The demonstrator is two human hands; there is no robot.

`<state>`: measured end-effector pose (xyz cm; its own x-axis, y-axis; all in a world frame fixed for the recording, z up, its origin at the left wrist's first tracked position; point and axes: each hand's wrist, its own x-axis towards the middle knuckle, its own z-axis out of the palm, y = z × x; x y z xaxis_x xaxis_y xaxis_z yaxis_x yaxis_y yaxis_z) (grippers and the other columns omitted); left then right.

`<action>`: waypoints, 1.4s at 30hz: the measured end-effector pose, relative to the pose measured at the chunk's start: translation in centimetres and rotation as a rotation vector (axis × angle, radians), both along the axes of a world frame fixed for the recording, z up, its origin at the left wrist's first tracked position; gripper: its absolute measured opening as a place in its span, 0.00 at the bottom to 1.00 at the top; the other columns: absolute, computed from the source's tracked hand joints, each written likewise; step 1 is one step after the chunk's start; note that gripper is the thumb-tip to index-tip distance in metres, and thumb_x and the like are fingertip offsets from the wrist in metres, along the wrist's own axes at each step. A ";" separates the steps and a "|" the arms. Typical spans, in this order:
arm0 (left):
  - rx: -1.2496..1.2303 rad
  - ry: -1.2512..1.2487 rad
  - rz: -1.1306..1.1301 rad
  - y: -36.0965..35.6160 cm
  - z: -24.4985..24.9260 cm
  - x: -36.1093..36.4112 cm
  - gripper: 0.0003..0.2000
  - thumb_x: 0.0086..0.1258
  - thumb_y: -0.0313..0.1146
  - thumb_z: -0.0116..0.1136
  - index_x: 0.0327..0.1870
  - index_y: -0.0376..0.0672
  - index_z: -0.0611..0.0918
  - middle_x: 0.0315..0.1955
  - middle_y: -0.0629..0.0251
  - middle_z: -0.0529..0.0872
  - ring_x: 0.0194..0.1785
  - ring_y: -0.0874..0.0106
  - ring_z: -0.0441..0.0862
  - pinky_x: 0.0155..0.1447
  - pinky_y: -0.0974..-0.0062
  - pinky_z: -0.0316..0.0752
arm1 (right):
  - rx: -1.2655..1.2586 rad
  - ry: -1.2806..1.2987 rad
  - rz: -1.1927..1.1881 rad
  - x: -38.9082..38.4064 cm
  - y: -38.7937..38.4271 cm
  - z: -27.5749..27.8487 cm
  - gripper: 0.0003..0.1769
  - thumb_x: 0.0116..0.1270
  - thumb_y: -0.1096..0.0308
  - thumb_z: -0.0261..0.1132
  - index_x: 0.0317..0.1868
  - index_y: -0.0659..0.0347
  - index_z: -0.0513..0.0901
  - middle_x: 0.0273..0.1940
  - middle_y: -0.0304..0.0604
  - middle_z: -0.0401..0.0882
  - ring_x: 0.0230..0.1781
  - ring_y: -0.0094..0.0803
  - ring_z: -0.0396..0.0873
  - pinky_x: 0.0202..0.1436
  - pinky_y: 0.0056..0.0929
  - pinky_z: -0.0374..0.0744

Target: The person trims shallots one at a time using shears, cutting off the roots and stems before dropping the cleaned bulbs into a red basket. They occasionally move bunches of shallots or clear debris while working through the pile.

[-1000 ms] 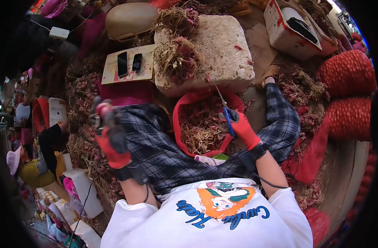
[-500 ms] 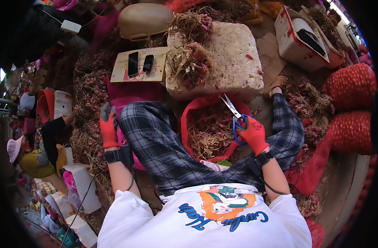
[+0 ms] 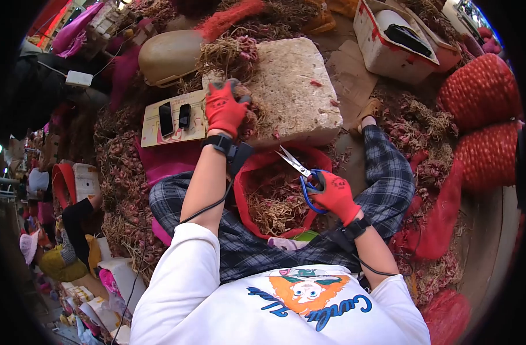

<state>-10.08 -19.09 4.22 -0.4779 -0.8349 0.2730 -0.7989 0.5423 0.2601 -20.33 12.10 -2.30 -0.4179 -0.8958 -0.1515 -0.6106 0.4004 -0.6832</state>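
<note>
My left hand [image 3: 224,108], in a red glove with dark fingertips, is curled over the nearer bunch of dried shallots [image 3: 255,115] on the pale foam block [image 3: 300,86]. The hand covers much of that bunch. Just beyond lies another shallot bunch [image 3: 231,54]. My right hand [image 3: 335,195], gloved alike, is closed around the blue handles of a pair of scissors [image 3: 297,164], whose blades are parted and point away to the left. Below the blades, between my legs, a red-rimmed container [image 3: 243,204] holds loose shallots and dry stalks.
Two phone-like black devices lie on a printed board [image 3: 150,129] left of the block. A tan basin [image 3: 171,54] stands behind it. Heaped shallots [image 3: 122,190] line the left side. A foam box [image 3: 389,43] and full red net sacks [image 3: 478,92] stand at right.
My left hand has moved from beside my knee, up and right, onto the nearer shallot bunch. My right hand keeps the scissors over the container. The view has shifted slightly.
</note>
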 end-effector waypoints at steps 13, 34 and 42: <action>0.382 0.221 -0.655 -5.8 -5.4 11.8 0.13 0.73 0.35 0.46 0.47 0.36 0.80 0.50 0.55 0.78 0.50 0.70 0.79 0.50 0.73 0.76 | 0.041 -1.379 -0.029 2.9 -9.6 1.2 0.24 0.62 0.46 0.64 0.40 0.61 0.79 0.24 0.33 0.76 0.18 0.19 0.73 0.20 0.17 0.70; -0.081 0.129 -0.662 -4.6 -2.6 14.0 0.19 0.60 0.23 0.58 0.54 0.37 0.76 0.41 0.58 0.83 0.47 0.63 0.79 0.52 0.71 0.73 | 0.008 -1.464 0.000 4.8 -16.1 -0.2 0.22 0.66 0.49 0.61 0.45 0.61 0.78 0.22 0.30 0.73 0.14 0.15 0.69 0.16 0.14 0.68; 0.813 0.555 -0.332 -6.8 -6.8 17.4 0.20 0.68 0.36 0.50 0.60 0.43 0.72 0.51 0.65 0.78 0.51 0.72 0.76 0.46 0.76 0.71 | 0.156 -1.451 0.092 3.3 -13.6 1.2 0.35 0.68 0.37 0.50 0.45 0.66 0.79 0.22 0.30 0.73 0.17 0.17 0.70 0.21 0.16 0.70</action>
<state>7.30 -25.88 -2.53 -0.6967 -0.7147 -0.0617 -0.2972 0.2094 0.9316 -16.98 -1.52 -1.14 0.2393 -0.8459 -0.4766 0.5352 0.5245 -0.6621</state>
